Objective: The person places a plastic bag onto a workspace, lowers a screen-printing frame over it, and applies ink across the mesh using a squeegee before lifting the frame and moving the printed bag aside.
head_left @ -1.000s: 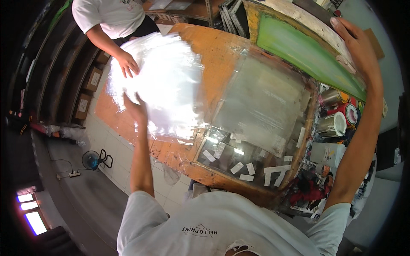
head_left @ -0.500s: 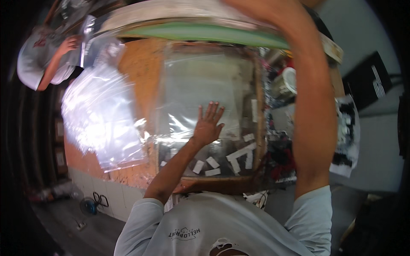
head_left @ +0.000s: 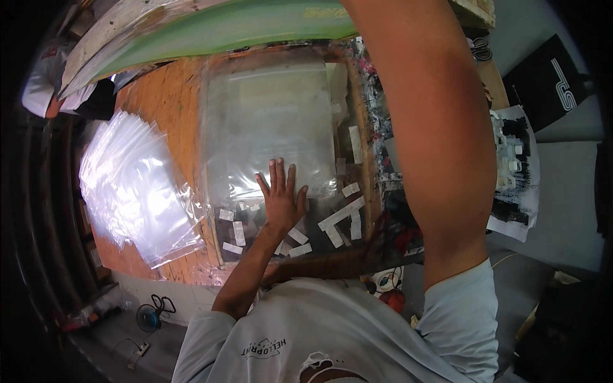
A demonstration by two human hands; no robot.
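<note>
My left hand (head_left: 281, 203) lies flat with its fingers spread on the lower part of a clear plastic bag (head_left: 274, 121). That bag rests on a glass-like panel (head_left: 220, 147), near several short strips of white tape (head_left: 343, 212). My right forearm (head_left: 440, 108) stretches up past the upper edge of the view, so the right hand and anything in it are hidden. Close to that arm, a screen frame (head_left: 86, 57) with green mesh (head_left: 230, 29) slants across the far side, above the panel.
A fanned pile of clear plastic bags (head_left: 137, 185) lies on the wooden table (head_left: 172, 96) at left. Scissors (head_left: 480, 49) and a paint-marked sheet (head_left: 516, 172) are at right. Another person (head_left: 41, 86) is partly visible at far left; a small fan (head_left: 149, 317) stands below.
The view has shifted, and the screen frame now sits higher at the far side with a steeper slant. My left hand stays flat on the bag. The other person's hand has gone from sight.
</note>
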